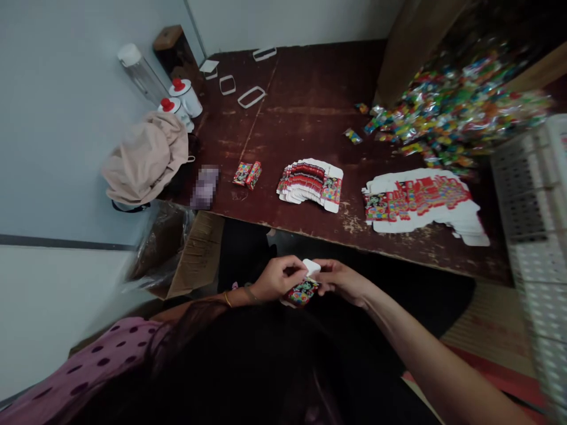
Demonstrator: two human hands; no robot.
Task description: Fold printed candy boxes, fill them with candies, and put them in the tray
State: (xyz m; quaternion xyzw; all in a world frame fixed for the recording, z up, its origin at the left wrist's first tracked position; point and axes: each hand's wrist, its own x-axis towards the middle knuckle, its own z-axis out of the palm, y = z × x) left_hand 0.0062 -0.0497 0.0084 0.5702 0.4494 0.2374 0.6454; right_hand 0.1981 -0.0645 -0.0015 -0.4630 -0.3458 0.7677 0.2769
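Note:
Just in front of the table's edge, both my hands are closed on a small printed carton (302, 293) with a white flap standing up at its top. My left hand (280, 276) grips its left side near the flap. From the right, my right hand (337, 277) pinches the flap end with thumb and fingers. On the table beyond lie a fanned stack of flat cartons (332, 188) and a longer spread of flat cartons (420, 200). Two folded cartons (247, 175) sit side by side farther left. The carton's inside is hidden from view.
A heap of wrapped candies (443, 118) covers the table's back right, beside a pale plastic crate (527, 195). At left are a beige cloth bag (148, 156), white lidded mugs (188, 97) and a clear bottle (144, 74). An open cardboard box (195, 254) stands below the table edge.

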